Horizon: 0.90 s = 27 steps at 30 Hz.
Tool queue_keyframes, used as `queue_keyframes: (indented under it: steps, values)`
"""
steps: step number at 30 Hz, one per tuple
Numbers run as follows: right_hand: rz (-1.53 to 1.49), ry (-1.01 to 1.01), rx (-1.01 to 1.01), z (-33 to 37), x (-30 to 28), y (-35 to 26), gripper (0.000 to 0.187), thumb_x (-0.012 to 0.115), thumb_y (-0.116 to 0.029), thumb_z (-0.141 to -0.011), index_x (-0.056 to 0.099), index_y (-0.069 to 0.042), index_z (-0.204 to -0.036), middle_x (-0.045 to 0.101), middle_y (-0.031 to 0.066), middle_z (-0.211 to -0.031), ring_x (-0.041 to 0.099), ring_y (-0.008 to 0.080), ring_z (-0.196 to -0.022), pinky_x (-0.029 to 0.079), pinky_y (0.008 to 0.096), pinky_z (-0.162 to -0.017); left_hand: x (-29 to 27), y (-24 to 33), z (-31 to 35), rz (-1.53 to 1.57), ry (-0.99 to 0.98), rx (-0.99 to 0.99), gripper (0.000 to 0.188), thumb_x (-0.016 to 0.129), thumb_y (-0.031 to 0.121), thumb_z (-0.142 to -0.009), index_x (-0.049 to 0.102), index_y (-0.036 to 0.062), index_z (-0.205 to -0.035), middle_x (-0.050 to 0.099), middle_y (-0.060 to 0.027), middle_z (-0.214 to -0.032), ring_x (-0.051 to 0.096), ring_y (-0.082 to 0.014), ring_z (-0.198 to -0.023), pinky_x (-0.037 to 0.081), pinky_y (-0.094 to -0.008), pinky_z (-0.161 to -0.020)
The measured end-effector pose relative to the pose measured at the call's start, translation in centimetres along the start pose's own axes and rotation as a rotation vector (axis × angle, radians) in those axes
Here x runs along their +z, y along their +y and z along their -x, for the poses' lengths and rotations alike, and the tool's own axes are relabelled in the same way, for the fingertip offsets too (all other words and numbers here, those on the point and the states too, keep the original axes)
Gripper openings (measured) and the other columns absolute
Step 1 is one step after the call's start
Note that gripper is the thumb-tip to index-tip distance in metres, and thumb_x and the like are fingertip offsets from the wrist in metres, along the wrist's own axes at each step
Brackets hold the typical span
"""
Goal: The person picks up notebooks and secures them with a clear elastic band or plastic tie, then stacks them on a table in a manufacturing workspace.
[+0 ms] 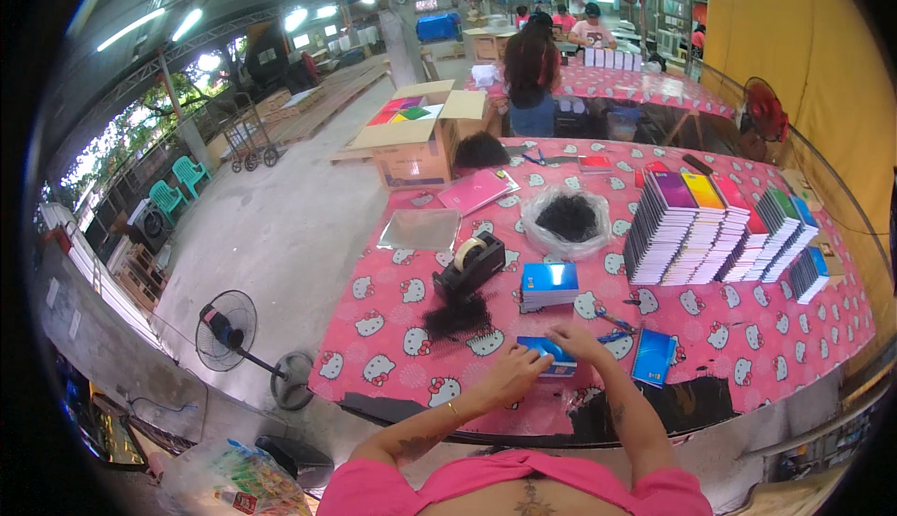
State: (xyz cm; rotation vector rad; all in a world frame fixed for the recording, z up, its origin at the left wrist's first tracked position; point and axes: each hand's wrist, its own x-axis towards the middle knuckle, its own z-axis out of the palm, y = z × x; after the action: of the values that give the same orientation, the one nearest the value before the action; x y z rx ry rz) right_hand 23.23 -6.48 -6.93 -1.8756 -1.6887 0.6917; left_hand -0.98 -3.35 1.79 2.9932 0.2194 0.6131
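At the near edge of the table I have a small stack of blue-covered notebooks (542, 342) lying between my hands. My left hand (516, 373) grips its near left side, fingers closed on it. At its right, my right hand (573, 340) curls over the edge; its fingertips are partly hidden. A lone blue spiral notebook (653, 357) lies to the right, beside pliers with dark blue handles (615, 333). Beyond my hands sits another stack of blue notebooks (549, 285). A black tape dispenser (472, 265) stands left of that stack, with a heap of black binding coils (458, 316) before it.
Tall notebook stacks (662, 231) fill the table's right side. A plastic bag of black coils (566, 218) and pink notebooks (475, 191) lie farther back. An open carton (411, 156) stands beyond the far left edge. A floor fan (227, 330) is at left; a person (531, 77) works ahead.
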Motion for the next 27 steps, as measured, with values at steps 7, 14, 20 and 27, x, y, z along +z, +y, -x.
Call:
queue_keyframes:
  steps: [7,14,20,27]
  values:
    - [0.231,-0.008,-0.039,-0.1,2.3,-2.2,0.056,0.053,-0.052,-0.093,0.070,-0.004,-0.114,0.065,0.0213,-0.115,0.060,0.0382,-0.107,0.047,0.0443,-0.094,-1.2,-0.5,2.9,0.023,0.055,-0.097,0.037,0.062,0.012,-0.082,0.059,0.0133,-0.119,0.061,-0.0051,-0.092,0.062,-0.0251,-0.091,0.043,-0.0448,-0.091]
    - [0.166,-0.033,-0.028,3.9,4.1,-1.8,0.051,0.048,-0.047,-0.098,0.069,-0.004,-0.113,0.063,0.0203,-0.116,0.061,0.0376,-0.106,0.048,0.0432,-0.093,-1.6,-1.2,3.0,0.036,0.068,-0.053,0.033,0.060,0.011,-0.084,0.060,0.0137,-0.116,0.062,-0.0059,-0.092,0.062,-0.0250,-0.092,0.043,-0.0450,-0.091]
    - [-0.457,-0.004,0.170,5.8,3.6,-2.9,0.047,0.047,-0.037,-0.101,0.058,-0.005,-0.133,0.059,0.0168,-0.134,0.058,0.0293,-0.120,0.045,0.0386,-0.101,-0.9,-1.6,2.9,0.051,-0.034,0.065,0.033,0.061,0.013,-0.083,0.061,0.0135,-0.116,0.063,-0.0068,-0.094,0.063,-0.0258,-0.093,0.045,-0.0435,-0.090]
    - [-0.856,0.310,0.003,11.9,4.2,-6.6,0.048,0.068,-0.013,-0.091,0.053,-0.005,-0.136,0.060,0.0095,-0.129,0.057,0.0217,-0.119,0.044,0.0371,-0.104,1.6,-1.3,2.5,0.070,-0.031,0.035,0.043,0.062,0.017,-0.085,0.056,0.0126,-0.128,0.063,-0.0091,-0.101,0.062,-0.0277,-0.099,0.044,-0.0446,-0.093]
